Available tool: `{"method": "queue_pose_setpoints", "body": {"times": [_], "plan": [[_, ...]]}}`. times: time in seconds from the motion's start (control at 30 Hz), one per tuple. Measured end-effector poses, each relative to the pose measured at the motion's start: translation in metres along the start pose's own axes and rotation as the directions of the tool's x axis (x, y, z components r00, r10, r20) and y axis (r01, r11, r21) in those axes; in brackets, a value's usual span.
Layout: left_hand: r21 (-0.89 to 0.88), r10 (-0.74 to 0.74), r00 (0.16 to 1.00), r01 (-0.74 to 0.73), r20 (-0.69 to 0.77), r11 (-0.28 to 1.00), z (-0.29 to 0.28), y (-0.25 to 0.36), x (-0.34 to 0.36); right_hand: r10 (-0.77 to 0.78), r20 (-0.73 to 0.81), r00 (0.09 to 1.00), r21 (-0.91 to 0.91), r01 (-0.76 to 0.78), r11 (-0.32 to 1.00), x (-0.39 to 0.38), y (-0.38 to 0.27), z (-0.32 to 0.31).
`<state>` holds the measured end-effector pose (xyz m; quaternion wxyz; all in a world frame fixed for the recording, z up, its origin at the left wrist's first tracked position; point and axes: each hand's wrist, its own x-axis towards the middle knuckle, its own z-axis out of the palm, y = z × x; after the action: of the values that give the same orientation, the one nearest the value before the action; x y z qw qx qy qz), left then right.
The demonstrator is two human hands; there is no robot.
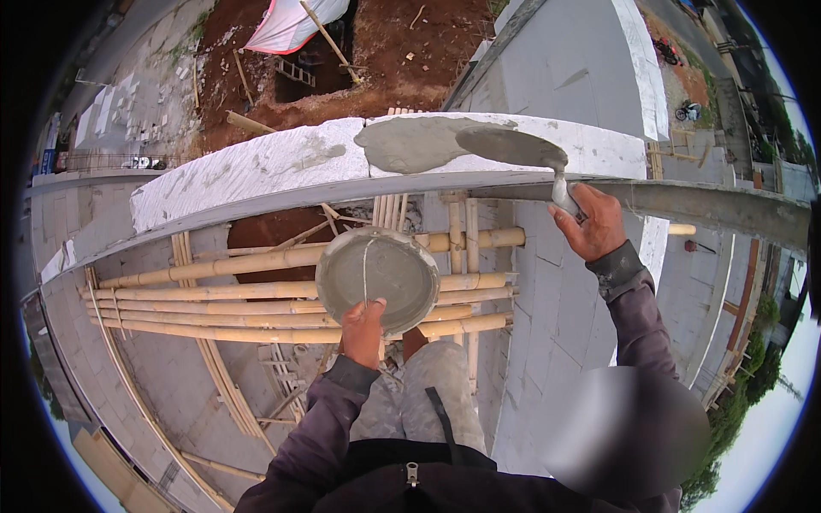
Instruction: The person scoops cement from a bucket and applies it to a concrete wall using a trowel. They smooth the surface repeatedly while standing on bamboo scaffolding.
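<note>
The landmark here is the patch of wet grey mortar (419,141) that lies on top of the long white block wall (256,167). The steel trowel with a pointed oval blade (513,147) rests its blade on the right part of this patch, touching it, and the blade is itself covered with grey mortar. The long axis of the trowel runs from the patch toward the right and a little toward the person, where the handle goes into the right hand (588,224). The fingers of this hand are closed tight around the handle, so the right hand is the nearer one to the patch.

The left hand (363,332) is below the patch, well apart from it, on the person's side of the wall. It holds a round shallow grey pan (378,278) by the near rim, with the thumb on the rim; the other fingers are under the pan, and I cannot tell how they lie. The pan is smeared with mortar inside.

Under the pan and below the patch lie pale bamboo scaffold poles (256,295), mostly parallel to the wall. The mortar patch looks thick and smooth, with an uneven left edge
</note>
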<state>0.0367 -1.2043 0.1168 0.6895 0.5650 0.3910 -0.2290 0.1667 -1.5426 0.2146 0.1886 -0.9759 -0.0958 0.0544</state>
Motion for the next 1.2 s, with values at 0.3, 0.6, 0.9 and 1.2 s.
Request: {"method": "queue_pose_setpoints", "body": {"times": [0.3, 0.6, 0.9, 1.2], "plan": [[0.002, -0.014, 0.998, 0.014, -0.063, 1.0, -0.017, -0.018, 0.004, -0.119, -0.107, 0.987, -0.226, 0.092, 0.97, -0.007, 0.057, 0.022], [0.067, 0.019, 0.995, -0.013, -0.095, 0.998, -0.035, -0.03, 0.01, -0.006, -0.225, 0.974, -0.223, -0.046, 0.974, 0.005, 0.07, 0.029], [-0.022, -0.03, 0.996, 0.028, -0.087, 0.999, -0.04, -0.028, 0.008, 0.634, 0.004, 0.773, 0.654, -0.482, 0.583, -0.005, 0.018, 0.039], [-0.027, -0.02, 0.997, 0.018, -0.074, 0.999, -0.059, -0.025, 0.011, 0.628, 0.472, 0.62, 0.835, -0.543, -0.091, 0.027, -0.086, 0.081]]}}
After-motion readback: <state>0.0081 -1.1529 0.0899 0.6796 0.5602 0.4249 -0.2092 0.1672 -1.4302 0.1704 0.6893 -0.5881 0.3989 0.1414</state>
